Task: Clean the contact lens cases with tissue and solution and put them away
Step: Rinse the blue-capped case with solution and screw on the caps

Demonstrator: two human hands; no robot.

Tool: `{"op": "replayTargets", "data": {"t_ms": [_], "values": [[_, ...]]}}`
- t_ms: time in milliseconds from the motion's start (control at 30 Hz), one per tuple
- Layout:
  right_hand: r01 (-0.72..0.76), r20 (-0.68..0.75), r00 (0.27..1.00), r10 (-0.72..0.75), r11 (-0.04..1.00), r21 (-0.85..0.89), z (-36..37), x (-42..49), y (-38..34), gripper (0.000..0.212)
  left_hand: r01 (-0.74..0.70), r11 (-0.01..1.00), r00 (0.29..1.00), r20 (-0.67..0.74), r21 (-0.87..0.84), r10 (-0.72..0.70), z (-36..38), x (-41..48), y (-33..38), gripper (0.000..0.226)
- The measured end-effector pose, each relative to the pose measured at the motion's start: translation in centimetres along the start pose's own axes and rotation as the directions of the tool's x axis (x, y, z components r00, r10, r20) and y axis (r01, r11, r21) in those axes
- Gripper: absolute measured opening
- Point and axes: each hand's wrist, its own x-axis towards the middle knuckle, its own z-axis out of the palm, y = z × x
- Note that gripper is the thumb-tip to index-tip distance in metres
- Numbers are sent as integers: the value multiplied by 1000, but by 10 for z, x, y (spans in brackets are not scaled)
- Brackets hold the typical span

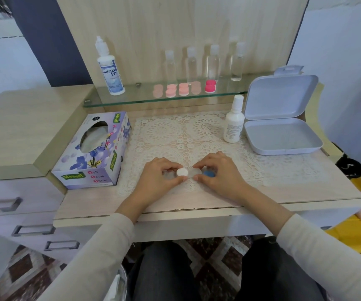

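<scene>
Contact lens case point(193, 171) sat low on the lace mat point(175, 131), near the front edge of the pale wood-grain desk point(284, 187), held between both hands. It was a small twin-well case with a clear, glossy plastic body, a round white cap point(182, 172) on one end and a round blue cap point(209, 173) on the other. The left hand point(158, 177) pinched the white cap between thumb and fingertips; the right hand point(221, 172) had its fingers curled round the blue cap. The mat was cream, openwork, patterned in round doily shapes. Left of it stood a cardboard tissue box point(94, 153) printed with purple flowers, soft white tissue showing through its oval slot. At the right stood a small matte white bottle point(233, 122), just beside a smooth grey plastic box point(284, 152) with rounded corners, its hinged lid raised. On the glass shelf point(131, 97) behind stood a tall white solution bottle point(110, 70), a row of pink round cases point(182, 89) and four clear bottles point(191, 64)
</scene>
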Motion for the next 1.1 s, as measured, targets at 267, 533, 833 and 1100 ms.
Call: {"op": "replayTargets", "data": {"t_ms": [267,533,833,1100], "values": [[9,9,1000,-9,1000,-16,0,0,0,24,35,998,997,-67,52,-32,2,0,7,25],[9,11,1000,-9,1000,-12,0,0,0,24,-29,990,996,86,135,17,0,4,9,24],[22,1,1000,-22,1000,-12,1,-1,1,24,83,990,996,-41,113,-79,8,-1,13,36],[27,4,1000,-27,1000,-17,0,-1,0,23,44,986,999,-31,158,-40,10,-5,6,50]]}}
